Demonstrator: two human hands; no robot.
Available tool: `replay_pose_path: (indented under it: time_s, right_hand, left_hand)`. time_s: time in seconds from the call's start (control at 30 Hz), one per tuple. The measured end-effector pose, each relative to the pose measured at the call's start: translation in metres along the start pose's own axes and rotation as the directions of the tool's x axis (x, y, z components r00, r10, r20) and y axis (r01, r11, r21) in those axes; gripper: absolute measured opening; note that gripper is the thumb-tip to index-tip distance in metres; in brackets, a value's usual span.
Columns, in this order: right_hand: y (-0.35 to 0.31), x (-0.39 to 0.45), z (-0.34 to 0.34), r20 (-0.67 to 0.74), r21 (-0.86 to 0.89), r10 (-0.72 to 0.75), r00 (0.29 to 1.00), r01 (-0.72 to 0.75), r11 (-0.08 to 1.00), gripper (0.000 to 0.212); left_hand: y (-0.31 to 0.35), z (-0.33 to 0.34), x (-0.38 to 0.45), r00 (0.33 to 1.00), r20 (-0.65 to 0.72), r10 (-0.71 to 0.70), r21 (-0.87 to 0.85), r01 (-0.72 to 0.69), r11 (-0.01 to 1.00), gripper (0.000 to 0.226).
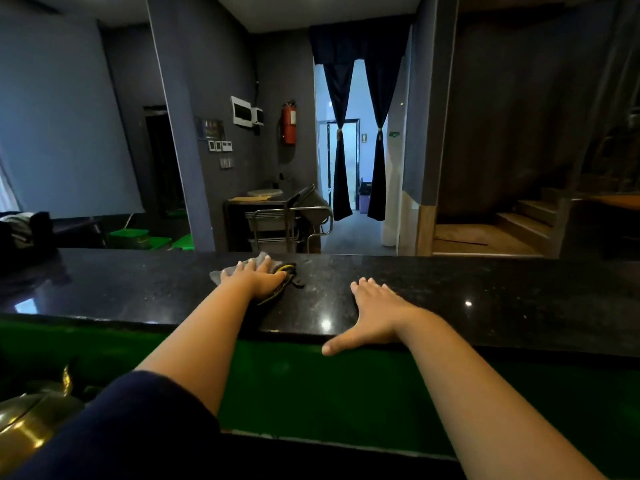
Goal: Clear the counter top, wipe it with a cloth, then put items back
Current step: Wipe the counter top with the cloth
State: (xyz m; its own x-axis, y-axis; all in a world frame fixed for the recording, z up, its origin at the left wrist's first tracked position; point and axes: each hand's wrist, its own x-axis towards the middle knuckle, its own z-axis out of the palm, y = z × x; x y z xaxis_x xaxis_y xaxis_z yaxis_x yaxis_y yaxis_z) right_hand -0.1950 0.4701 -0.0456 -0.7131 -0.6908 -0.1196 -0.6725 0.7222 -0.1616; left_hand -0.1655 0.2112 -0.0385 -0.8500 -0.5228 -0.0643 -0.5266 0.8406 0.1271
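The head view showed the left hand (258, 279) lying flat with spread fingers on a grey cloth (231, 271), pressing it onto the black stone counter (502, 292), near the counter's far edge. The hand was not closed around the cloth; it only held it down by the palm. The right hand (375, 315) was open and empty, flat on the counter near its front edge, with the thumb hanging over that edge.

What could go wrong: because the cloth was only pressed and not gripped, a fast wipe toward the far edge could push it off the counter, and it would drop on the other side. The polished stone looked slippery, so the supporting right hand could also slide.

Part of the cloth was hidden under the left hand, and a dark piece with a yellow line beside it was hard to identify. A brass-coloured object (31, 420) below the counter, at the left, was cut off by the frame. The counter's left end was too dark to tell if items remained there
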Motion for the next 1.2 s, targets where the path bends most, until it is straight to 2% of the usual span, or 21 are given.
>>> replay_pose_path:
  time_s: [0.1,0.3,0.4,0.5,0.57,0.67,0.77,0.83,0.93,1.07,1.2]
  right_hand:
    - [-0.001,-0.002,0.003,-0.030,0.008,0.001,1.000,-0.001,1.000,0.145]
    - [0.000,-0.002,0.007,-0.057,0.041,-0.011,0.998,0.013,0.999,0.145]
    - [0.001,-0.002,0.006,-0.062,0.069,-0.019,0.998,0.023,0.997,0.144]
    - [0.000,-0.002,0.005,-0.078,0.084,-0.025,0.997,0.032,0.996,0.147]
    - [-0.001,-0.003,0.004,-0.084,0.095,-0.023,0.996,0.031,0.995,0.149]
    - [-0.003,-0.007,0.002,-0.102,0.114,0.001,0.995,0.011,0.993,0.153]
    - [-0.006,-0.014,0.000,-0.100,0.128,0.051,0.994,-0.038,0.991,0.154]
    - [-0.007,-0.019,0.001,-0.099,0.130,0.085,0.991,-0.072,0.989,0.153]
    - [-0.004,-0.026,0.006,-0.089,0.078,0.106,0.990,-0.099,0.992,0.151]
    - [-0.004,-0.026,0.009,-0.104,0.066,0.113,0.988,-0.106,0.992,0.151]
    - [-0.007,-0.021,0.006,-0.104,0.054,0.120,0.987,-0.115,0.992,0.153]
  left_hand:
    - [0.005,-0.004,0.040,0.999,0.016,-0.049,-0.022,0.049,0.999,0.077]
    - [0.030,-0.004,0.102,0.996,0.088,0.015,0.032,-0.018,0.999,0.067]
    - [0.055,-0.007,0.098,0.978,0.134,0.158,0.021,-0.162,0.987,0.061]
    - [0.072,-0.005,0.081,0.953,0.128,0.274,0.028,-0.279,0.960,0.072]
    - [0.084,-0.003,0.055,0.920,0.140,0.365,-0.003,-0.368,0.930,0.062]
    - [0.097,-0.005,0.010,0.882,0.165,0.442,-0.049,-0.440,0.897,0.054]
    - [0.083,-0.006,-0.024,0.851,0.196,0.487,-0.228,-0.443,0.867,0.058]
    - [0.064,-0.006,-0.035,0.872,0.151,0.466,-0.280,-0.414,0.866,0.064]
    - [0.033,-0.005,-0.031,0.951,0.038,0.306,-0.171,-0.296,0.940,0.061]
    - [0.017,0.000,-0.027,0.993,-0.032,0.114,-0.079,-0.116,0.990,0.051]
    - [0.029,0.003,-0.044,0.988,-0.063,0.144,-0.094,-0.150,0.984,0.050]
